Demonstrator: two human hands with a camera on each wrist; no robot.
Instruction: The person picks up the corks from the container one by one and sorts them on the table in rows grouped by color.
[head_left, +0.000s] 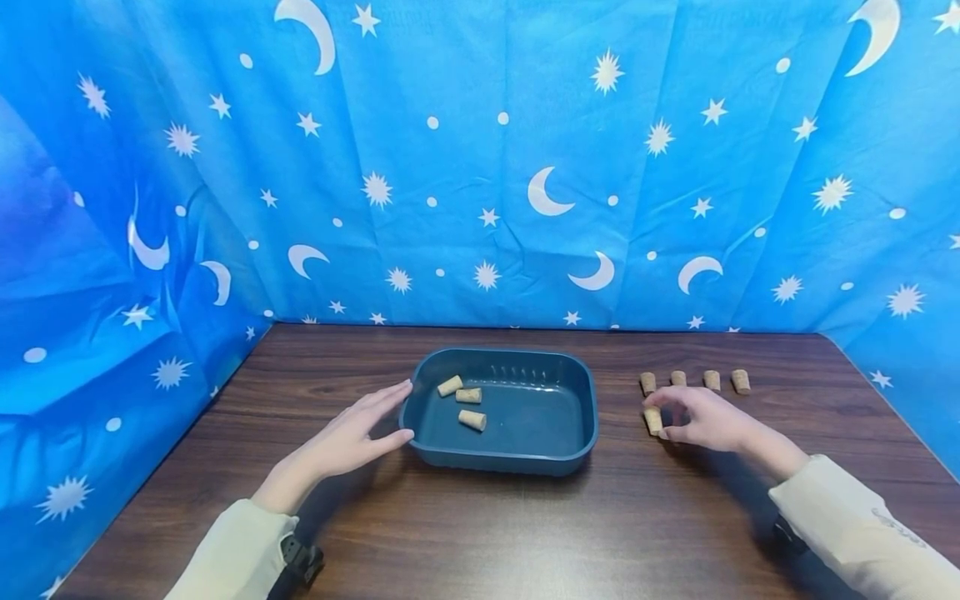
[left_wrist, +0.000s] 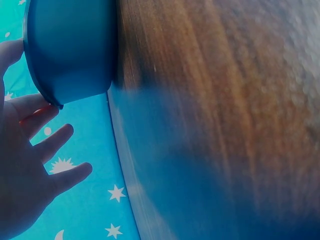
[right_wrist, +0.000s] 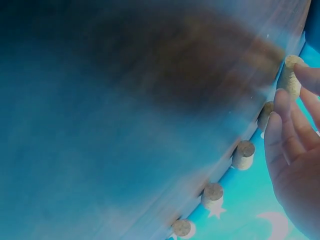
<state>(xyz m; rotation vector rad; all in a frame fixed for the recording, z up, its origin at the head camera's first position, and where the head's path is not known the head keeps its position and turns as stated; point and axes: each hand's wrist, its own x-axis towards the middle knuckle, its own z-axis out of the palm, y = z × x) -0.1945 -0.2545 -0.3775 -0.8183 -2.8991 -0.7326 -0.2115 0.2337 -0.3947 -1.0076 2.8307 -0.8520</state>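
Observation:
A dark teal rectangular tub (head_left: 502, 454) stands on the table, with three cork stoppers (head_left: 472, 420) lying in its left part. My left hand (head_left: 341, 437) touches the tub's left rim with fingers and thumb extended; in the left wrist view the fingers (left_wrist: 55, 142) are spread beside the tub (left_wrist: 75, 50). Right of the tub, my right hand (head_left: 708, 421) pinches a cork stopper (head_left: 652, 421) between thumb and fingers. The right wrist view shows that stopper (right_wrist: 290, 80) at the fingertips. Whether it touches the table I cannot tell.
Several more cork stoppers (head_left: 712, 380) stand in a row behind my right hand. The dark wood-grain table (head_left: 510, 533) ends at a blue curtain (head_left: 465, 233) printed with moons and stars, which also runs along the left side.

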